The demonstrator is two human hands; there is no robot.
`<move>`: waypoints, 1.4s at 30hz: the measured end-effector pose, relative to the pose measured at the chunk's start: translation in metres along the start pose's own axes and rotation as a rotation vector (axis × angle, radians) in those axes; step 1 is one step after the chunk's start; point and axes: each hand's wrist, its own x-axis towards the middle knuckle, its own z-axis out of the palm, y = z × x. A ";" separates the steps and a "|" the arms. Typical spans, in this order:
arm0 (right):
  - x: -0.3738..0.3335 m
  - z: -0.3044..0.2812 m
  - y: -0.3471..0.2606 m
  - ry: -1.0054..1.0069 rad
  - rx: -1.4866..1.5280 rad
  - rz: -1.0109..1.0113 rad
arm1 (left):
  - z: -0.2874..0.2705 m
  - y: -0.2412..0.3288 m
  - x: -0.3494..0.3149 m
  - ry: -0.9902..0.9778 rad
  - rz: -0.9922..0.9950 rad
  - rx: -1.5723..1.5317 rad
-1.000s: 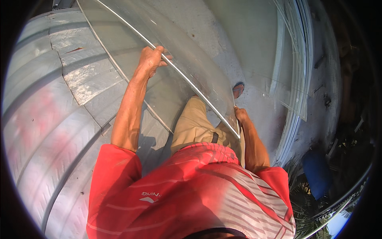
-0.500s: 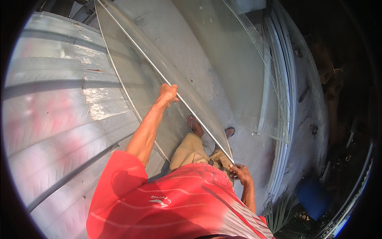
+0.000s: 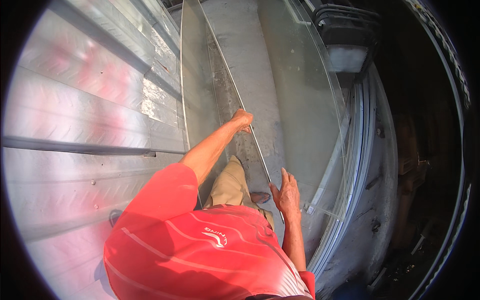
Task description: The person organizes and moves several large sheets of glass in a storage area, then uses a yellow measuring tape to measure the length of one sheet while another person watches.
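Note:
A long glass sheet stands nearly edge-on before me; its thin pale edge (image 3: 223,56) runs from the top of the view down toward my waist. My left hand (image 3: 242,120) is closed round this edge about midway along. Nearer my body, my right hand (image 3: 286,196) has its fingers stretched out and apart, with the thumb beside or touching the edge. Left of the held sheet, another glass pane (image 3: 194,75) leans by the corrugated metal wall. A wide, dusty glass pane (image 3: 305,95) stands on the right.
The corrugated metal wall (image 3: 85,100) with reddish smears fills the left side. Concrete floor (image 3: 235,25) lies between the panes. Long pale metal strips (image 3: 357,150) lie at the right, below a dark-framed object (image 3: 347,37). My sandalled foot (image 3: 260,197) is near the sheet's lower end.
My right hand has let go of the sheet's near end and moved up along it, fingers now spread. My left hand keeps its grip. The sheet has turned steeper, and the view has swung.

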 end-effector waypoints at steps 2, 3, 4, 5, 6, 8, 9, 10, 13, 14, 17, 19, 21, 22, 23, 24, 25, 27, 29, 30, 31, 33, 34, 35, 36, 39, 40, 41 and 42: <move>0.029 0.014 -0.001 -0.048 0.033 0.051 | 0.025 -0.001 0.025 -0.019 -0.040 0.148; 0.042 0.020 0.001 -0.092 0.071 0.102 | 0.033 0.005 0.035 0.034 -0.083 0.274; 0.052 0.032 0.002 -0.082 0.066 0.082 | 0.029 0.004 0.040 0.107 -0.137 0.385; 0.062 0.042 0.005 -0.083 0.061 0.067 | 0.022 -0.003 0.040 -0.008 0.205 0.657; 0.072 0.053 0.001 -0.153 0.034 0.049 | 0.003 -0.020 0.038 -0.101 0.534 0.920; 0.086 0.066 -0.007 -0.235 0.005 0.027 | 0.000 -0.039 0.032 -0.066 0.697 0.839; 0.091 0.067 -0.005 -0.232 -0.056 0.083 | 0.015 -0.034 0.024 -0.039 0.659 0.940; 0.099 0.066 -0.002 -0.210 -0.118 0.145 | 0.033 -0.014 0.016 0.028 0.368 0.919; 0.112 0.071 0.013 -0.313 -0.193 0.167 | 0.059 0.044 -0.016 0.072 -0.291 0.444; 0.112 0.070 0.012 -0.347 -0.191 0.168 | 0.058 0.078 -0.039 0.012 -0.398 0.392; 0.116 0.061 -0.002 -0.348 -0.174 0.205 | 0.027 0.130 -0.046 0.125 -0.373 0.289; 0.116 0.059 -0.004 -0.356 -0.195 0.201 | -0.005 0.150 -0.017 0.181 -0.318 0.317; 0.114 0.061 -0.005 -0.347 -0.215 0.205 | -0.039 0.160 0.026 0.276 -0.212 0.370; 0.114 0.060 -0.005 -0.329 -0.227 0.204 | -0.049 0.170 0.043 0.316 -0.161 0.388; 0.115 0.060 -0.004 -0.313 -0.239 0.204 | -0.056 0.178 0.058 0.307 -0.149 0.388; 0.117 0.059 -0.003 -0.298 -0.245 0.215 | -0.058 0.191 0.068 0.292 -0.151 0.350; 0.117 0.058 -0.004 -0.313 -0.246 0.241 | -0.062 0.201 0.073 0.283 -0.160 0.312; 0.113 0.057 -0.004 -0.320 -0.245 0.281 | -0.071 0.181 0.111 0.308 -0.152 0.281; 0.116 0.059 -0.005 -0.349 -0.211 0.249 | -0.087 0.155 0.141 0.360 -0.135 0.246; 0.118 0.058 -0.005 -0.341 -0.211 0.233 | -0.094 0.143 0.152 0.311 -0.052 0.380; 0.123 0.057 -0.006 -0.409 -0.232 0.240 | -0.106 0.138 0.163 0.274 0.039 0.517; 0.139 0.053 -0.011 -0.478 -0.249 0.228 | -0.127 0.125 0.176 0.192 0.192 0.796; 0.148 0.046 -0.020 -0.441 -0.128 0.250 | -0.129 0.119 0.178 0.150 0.219 0.874; 0.160 0.041 -0.031 -0.404 -0.005 0.268 | -0.135 0.114 0.178 0.120 0.246 0.950; 0.177 0.028 -0.051 -0.359 -0.016 0.247 | -0.134 0.119 0.182 0.031 0.237 1.152; 0.225 0.027 -0.083 -0.274 0.085 0.163 | -0.128 0.127 0.168 0.281 0.016 0.698; 0.241 0.031 -0.090 -0.258 0.107 0.135 | -0.124 0.136 0.159 0.321 -0.090 0.626; 0.247 0.033 -0.080 -0.158 0.108 0.273 | -0.078 0.173 0.152 0.229 -0.122 0.606; 0.260 0.040 -0.075 -0.128 0.092 0.242 | -0.052 0.210 0.126 0.187 -0.175 0.572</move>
